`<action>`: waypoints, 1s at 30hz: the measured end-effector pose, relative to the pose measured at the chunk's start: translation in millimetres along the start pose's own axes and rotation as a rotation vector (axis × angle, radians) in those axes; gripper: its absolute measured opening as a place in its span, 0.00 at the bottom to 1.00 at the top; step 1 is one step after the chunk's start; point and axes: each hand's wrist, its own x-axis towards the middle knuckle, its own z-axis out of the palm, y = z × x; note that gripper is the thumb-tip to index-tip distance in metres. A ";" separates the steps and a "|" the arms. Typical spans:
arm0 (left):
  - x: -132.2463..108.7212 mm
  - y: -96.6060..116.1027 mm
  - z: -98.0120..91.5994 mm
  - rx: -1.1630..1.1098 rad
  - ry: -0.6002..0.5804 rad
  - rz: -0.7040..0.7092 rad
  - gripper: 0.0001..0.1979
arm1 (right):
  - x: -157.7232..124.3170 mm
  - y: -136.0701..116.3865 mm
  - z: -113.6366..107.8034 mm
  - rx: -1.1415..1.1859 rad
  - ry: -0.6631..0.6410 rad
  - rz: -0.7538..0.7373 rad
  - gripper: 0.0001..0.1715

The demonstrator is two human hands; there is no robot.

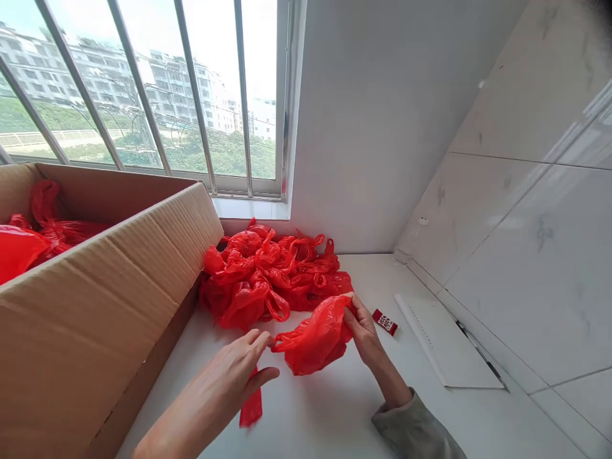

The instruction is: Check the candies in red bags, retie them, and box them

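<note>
A crumpled red plastic bag (318,338) hangs just above the white table, between my two hands. My right hand (361,322) grips its right end, with fingers closed around the film. At the bag's left end, the fingertips of my left hand (241,363) hold a twisted handle, while the thumb stands apart. Below that palm dangles a red strip (251,405) of film; its upper part is hidden behind the hand. Behind both hands lies a heap of knotted red plastic bags (272,271) against the wall.
A large cardboard box (109,287) with red bags inside stands at the left. Right of my right hand lie a small dark red packet (385,322), a white paper pad (444,350) and a pen (480,354). A barred window (215,127) is behind the box.
</note>
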 end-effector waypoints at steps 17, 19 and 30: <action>27.1 2.0 116.8 0.116 0.204 0.321 0.17 | -12.4 72.8 10.7 -0.187 0.095 -0.081 0.36; 21.8 0.0 122.5 0.143 0.235 0.375 0.17 | -12.0 73.6 8.9 -0.190 0.057 -0.090 0.36; 18.0 -12.5 127.8 0.112 0.351 0.236 0.23 | -14.5 64.9 12.1 -0.439 -0.013 -0.304 0.10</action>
